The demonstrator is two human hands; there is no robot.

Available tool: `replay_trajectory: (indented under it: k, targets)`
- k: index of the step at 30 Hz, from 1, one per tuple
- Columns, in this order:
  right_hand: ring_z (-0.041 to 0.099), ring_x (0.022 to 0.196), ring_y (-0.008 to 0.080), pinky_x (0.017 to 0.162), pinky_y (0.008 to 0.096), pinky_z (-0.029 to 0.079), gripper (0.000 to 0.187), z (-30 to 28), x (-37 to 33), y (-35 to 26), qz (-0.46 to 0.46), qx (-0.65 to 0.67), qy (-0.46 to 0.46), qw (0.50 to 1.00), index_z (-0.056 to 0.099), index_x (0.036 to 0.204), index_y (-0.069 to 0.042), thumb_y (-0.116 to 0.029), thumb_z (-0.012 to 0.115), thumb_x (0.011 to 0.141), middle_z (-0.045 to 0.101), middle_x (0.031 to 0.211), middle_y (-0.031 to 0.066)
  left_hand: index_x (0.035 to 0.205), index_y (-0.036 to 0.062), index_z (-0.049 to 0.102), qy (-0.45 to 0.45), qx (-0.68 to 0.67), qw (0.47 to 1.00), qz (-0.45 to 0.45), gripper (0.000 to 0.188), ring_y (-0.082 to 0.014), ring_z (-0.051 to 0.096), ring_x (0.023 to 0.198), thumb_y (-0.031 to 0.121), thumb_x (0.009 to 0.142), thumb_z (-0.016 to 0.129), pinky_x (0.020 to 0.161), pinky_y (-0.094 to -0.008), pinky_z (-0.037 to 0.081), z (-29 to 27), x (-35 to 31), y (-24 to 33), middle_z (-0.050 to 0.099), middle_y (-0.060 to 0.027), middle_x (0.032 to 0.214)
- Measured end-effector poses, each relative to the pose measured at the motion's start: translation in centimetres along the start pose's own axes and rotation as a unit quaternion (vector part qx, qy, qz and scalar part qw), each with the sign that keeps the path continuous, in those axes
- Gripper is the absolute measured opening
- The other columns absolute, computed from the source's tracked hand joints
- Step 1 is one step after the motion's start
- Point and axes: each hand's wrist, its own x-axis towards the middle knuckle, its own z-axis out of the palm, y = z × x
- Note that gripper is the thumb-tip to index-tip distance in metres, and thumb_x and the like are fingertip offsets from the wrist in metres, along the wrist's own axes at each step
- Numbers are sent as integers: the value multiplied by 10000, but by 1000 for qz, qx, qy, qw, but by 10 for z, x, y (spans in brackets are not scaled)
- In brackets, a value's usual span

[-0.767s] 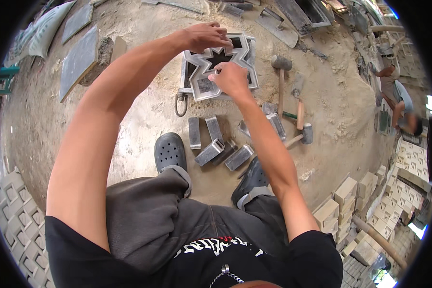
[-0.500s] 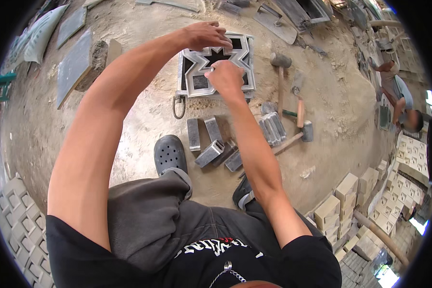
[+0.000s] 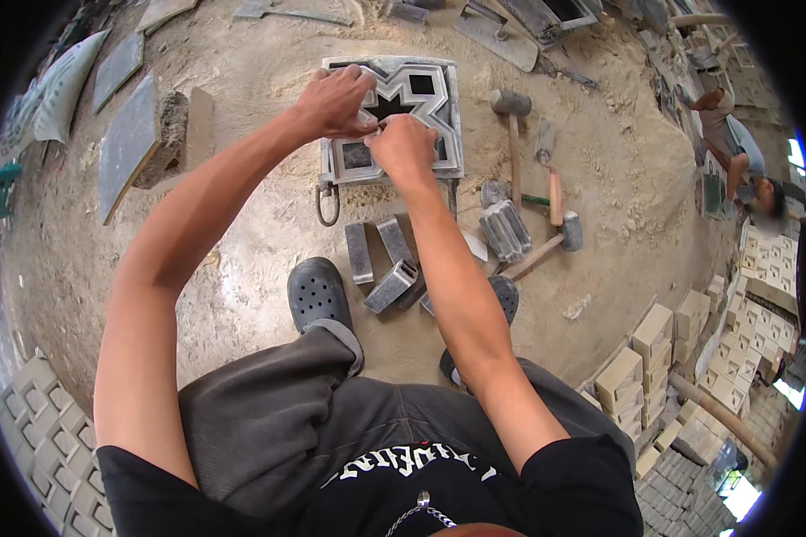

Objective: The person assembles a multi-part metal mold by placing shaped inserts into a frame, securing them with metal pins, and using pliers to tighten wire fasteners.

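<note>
Frame (image 3: pixel 428 115) now has left hand (image 3: pixel 340 100) shifted beside right hand (image 3: pixel 405 148), both half-curled, grip unclear

Left hand (image 3: pixel 336 100) and right hand (image 3: pixel 406 148) at star-patterned frame (image 3: pixel 419 101), mallet (image 3: pixel 510 103) nearby, sandy ground (image 3: pixel 613 170)

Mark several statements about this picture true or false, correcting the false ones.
The left hand and right hand are at the grey metal frame with a star-shaped opening. True.
The grey, wooden-handled mallet nearest the frame lies left of it. False: that mallet lies right of it.
The person wears a dark grey perforated clog. True.
A grey metal loop sits at the frame's far right corner. False: the loop is at its near left corner.
</note>
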Motion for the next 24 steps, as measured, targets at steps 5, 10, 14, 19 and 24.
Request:
replay_trajectory:
  k: [5, 10, 14, 19, 24]
  targets:
    - [484, 1243, 465, 925, 606, 477, 245, 3, 1, 3, 21, -10, 15, 1000, 724, 1032, -35, -184, 643, 854, 676, 1150, 161, 1353, 59, 377, -128, -39, 985, -112, 738, -382, 644, 982, 492, 814, 634, 986, -605, 351, -5, 10, 15, 684, -186, 886]
    - [584, 1128, 382, 980, 514, 434, 297, 1, -2, -4, 38, -23, 52, 998, 738, 1021, -109, -328, 750, 821, 706, 1077, 152, 1390, 86, 365, 15, -129, 990, -58, 691, -396, 634, 954, 412, 836, 621, 1020, -538, 292, 31, 15, 3, 676, -226, 884]
    - [553, 1150, 418, 945, 537, 458, 301, 2, 6, -1, 3, -16, 75, 997, 727, 1000, -99, -347, 737, 830, 698, 1096, 139, 1376, 71, 384, 131, -133, 982, -6, 641, -405, 598, 992, 335, 847, 631, 1023, -472, 294, 44, 24, -3, 655, -246, 901]
    - [480, 1214, 436, 919, 607, 460, 267, 8, 4, -4, 13, -11, 59, 998, 706, 1042, -61, -260, 687, 865, 631, 1171, 113, 1333, 60, 409, 61, -163, 984, -36, 576, -390, 575, 1038, 328, 867, 615, 1042, -472, 277, 48, 20, -7, 649, -233, 971]
    - [478, 1216, 446, 929, 604, 452, 229, 14, 3, -2, -4, -20, 61, 998, 714, 1026, -56, -210, 638, 874, 639, 1155, 121, 1271, 67, 447, 96, -138, 986, -13, 474, -371, 562, 1083, 333, 905, 588, 1051, -475, 276, 61, 14, -10, 634, -202, 1030]
